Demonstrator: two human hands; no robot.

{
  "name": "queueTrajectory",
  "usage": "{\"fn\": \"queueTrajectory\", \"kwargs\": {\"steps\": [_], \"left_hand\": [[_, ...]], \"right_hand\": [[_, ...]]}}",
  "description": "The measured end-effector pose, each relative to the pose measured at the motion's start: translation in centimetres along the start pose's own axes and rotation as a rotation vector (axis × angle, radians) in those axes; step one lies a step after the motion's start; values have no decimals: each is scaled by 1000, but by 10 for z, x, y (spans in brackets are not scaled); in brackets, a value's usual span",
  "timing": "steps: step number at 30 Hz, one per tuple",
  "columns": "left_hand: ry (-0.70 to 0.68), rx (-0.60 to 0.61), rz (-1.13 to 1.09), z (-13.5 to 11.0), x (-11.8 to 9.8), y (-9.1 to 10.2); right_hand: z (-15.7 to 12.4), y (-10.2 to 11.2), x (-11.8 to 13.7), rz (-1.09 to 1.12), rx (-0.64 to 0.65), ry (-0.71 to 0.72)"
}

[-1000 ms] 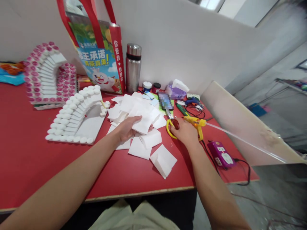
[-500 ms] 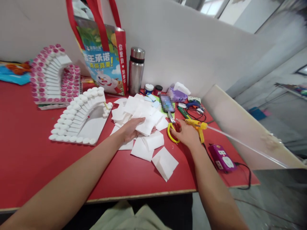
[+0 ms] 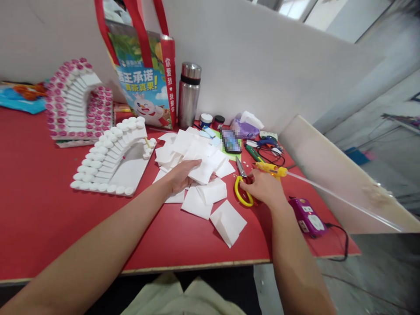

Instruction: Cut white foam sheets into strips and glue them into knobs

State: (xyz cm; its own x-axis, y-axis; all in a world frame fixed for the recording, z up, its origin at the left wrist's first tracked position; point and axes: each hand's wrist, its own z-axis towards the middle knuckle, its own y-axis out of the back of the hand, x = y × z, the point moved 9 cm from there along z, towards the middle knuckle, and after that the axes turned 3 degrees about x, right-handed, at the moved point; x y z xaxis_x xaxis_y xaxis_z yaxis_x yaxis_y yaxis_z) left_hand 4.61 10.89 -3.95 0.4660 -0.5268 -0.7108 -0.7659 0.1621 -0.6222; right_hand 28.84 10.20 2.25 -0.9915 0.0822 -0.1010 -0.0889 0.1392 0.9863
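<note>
My left hand (image 3: 182,175) is closed on a few white paper sheets (image 3: 202,170), thumb on top, above a loose pile of similar white squares (image 3: 190,144). Some fingers are hidden under the paper. At the right, my right hand (image 3: 265,186) has its fingers closed at the handle of a pair of scissors (image 3: 243,192) with a yellow loop, the blades pointing away from me. Part of the handle is covered by the hand. Just beyond that hand lies a yellow glue gun (image 3: 271,169), a long clear glue stick (image 3: 341,199) jutting from its back.
A white stepped arch model (image 3: 108,164) and a pink-and-white one (image 3: 70,107) stand at the left. Behind are a printed bag (image 3: 144,83) and a steel flask (image 3: 189,98). A phone (image 3: 231,141), cables and a purple power socket (image 3: 308,216) occupy the right side.
The scissors have slid toward me and slightly right with my right hand, turning a little. My left hand keeps its hold on the paper. The view has shifted slightly.
</note>
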Motion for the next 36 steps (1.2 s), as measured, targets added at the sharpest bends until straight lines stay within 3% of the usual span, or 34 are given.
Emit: {"fn": "queueTrajectory", "kwargs": {"steps": [4,8,12,14,16,19,23,28,33,36], "left_hand": [[1,9,-9,0,0,0],[-6,41,-31,1,1,0],[-47,-17,-51,1,-4,4],[-37,-50,-73,-2,-5,3],[-13,-62,-93,-4,-4,2],[-5,-70,-86,-4,-3,3],[-36,-9,-40,0,-4,4],[-19,197,-17,-5,-9,-6],[-67,418,-107,-19,-20,-20],[1,414,-65,-22,-11,-17]], "right_hand": [[-6,3,0,-5,43,18],[-19,38,25,109,-89,102],[-38,89,81,405,-212,472],[-47,98,114,483,-156,750],[-48,95,132,568,-97,904],[-33,78,135,780,-114,903],[-12,49,127,1125,-68,789],[-4,49,105,1405,-154,600],[-5,57,96,1429,-296,582],[-3,52,107,1309,-278,660]]}}
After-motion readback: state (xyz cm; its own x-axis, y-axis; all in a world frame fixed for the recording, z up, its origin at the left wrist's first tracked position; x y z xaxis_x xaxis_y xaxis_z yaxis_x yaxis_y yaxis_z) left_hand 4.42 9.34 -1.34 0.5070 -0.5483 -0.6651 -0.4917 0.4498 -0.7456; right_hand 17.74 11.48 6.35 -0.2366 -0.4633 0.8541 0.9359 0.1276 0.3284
